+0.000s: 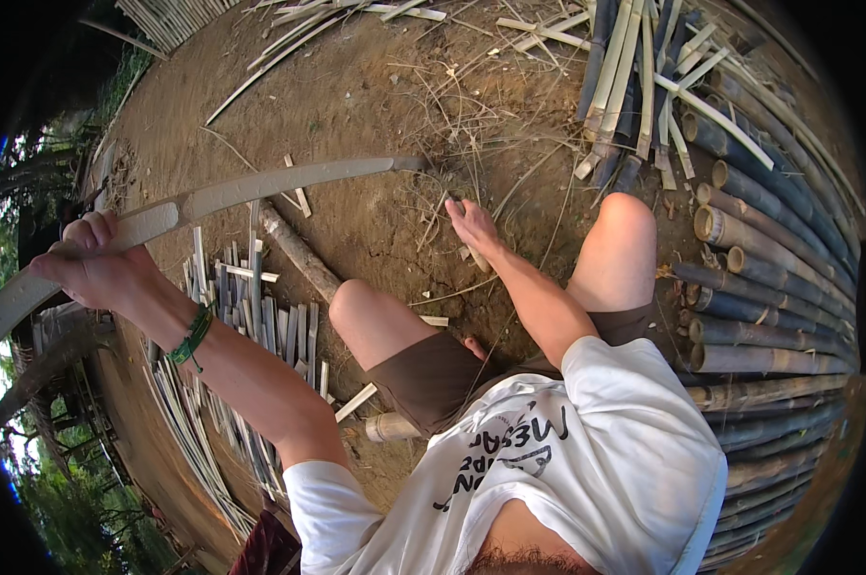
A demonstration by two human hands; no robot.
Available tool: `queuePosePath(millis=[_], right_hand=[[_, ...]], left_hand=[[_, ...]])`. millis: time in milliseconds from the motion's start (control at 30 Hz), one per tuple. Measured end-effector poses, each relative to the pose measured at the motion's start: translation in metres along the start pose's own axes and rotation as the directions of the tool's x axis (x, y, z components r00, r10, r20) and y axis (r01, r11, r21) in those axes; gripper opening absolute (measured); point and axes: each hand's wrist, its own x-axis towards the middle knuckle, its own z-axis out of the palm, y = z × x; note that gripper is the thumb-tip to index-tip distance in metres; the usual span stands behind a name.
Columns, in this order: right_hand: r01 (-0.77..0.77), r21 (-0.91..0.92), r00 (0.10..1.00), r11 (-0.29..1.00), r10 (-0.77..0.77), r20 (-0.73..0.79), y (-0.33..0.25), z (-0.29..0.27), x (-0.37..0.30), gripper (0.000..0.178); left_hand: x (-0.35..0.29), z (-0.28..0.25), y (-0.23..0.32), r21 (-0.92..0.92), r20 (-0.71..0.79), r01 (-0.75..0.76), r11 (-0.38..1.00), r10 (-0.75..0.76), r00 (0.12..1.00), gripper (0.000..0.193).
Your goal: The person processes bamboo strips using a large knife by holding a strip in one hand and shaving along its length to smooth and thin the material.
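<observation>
My left hand (92, 257) is closed round a long split bamboo strip (289, 179), raised at the far left. The strip shows its pale inner face with a node across it. It bends over the ground toward the middle, where its darker tip ends close to my right hand (473, 228). That hand is closed between my knees. A pale, handle-like end (478, 257) sticks out below the fist and a small dark part shows above it. The kind of tool cannot be made out.
Bamboo poles (768, 359) lie stacked along the right. Split strips (634, 86) are heaped at the far right, with more strips (270, 321) piled left of my knee. A thin log (294, 249) lies in front of that knee. Fibrous shavings (466, 105) litter the dirt ground.
</observation>
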Motion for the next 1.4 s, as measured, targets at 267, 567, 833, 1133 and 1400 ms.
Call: queuePosePath(millis=[267,567,833,1133,1400], right_hand=[[-0.172,-0.148,0.984,0.974,0.176,0.012,0.042,-0.007,0.018,0.073],[-0.211,-0.296,0.975,0.932,0.222,0.004,0.008,-0.005,-0.043,0.066],[-0.075,0.013,0.997,0.997,0.075,-0.021,-0.036,0.003,-0.040,0.056],[-0.088,0.840,0.695,0.536,-0.571,0.437,-0.256,-0.046,-0.121,0.076],[-0.111,0.993,0.944,0.032,-0.308,0.116,-0.294,-0.119,-0.100,0.013]], left_hand=[[-0.010,0.014,0.011,-0.120,0.089,0.064,0.991,-0.053,0.995,0.056],[-0.022,-0.033,0.033,-0.032,-0.347,0.078,0.996,-0.084,0.934,0.038],[-0.006,-0.123,0.100,-0.143,-0.546,-0.227,0.963,0.114,0.830,0.044],[-0.098,-0.027,0.080,-0.561,-0.557,-0.234,0.794,-0.153,0.816,0.047],[-0.238,0.044,0.014,-0.247,0.099,0.107,0.963,-0.085,0.991,0.037]])
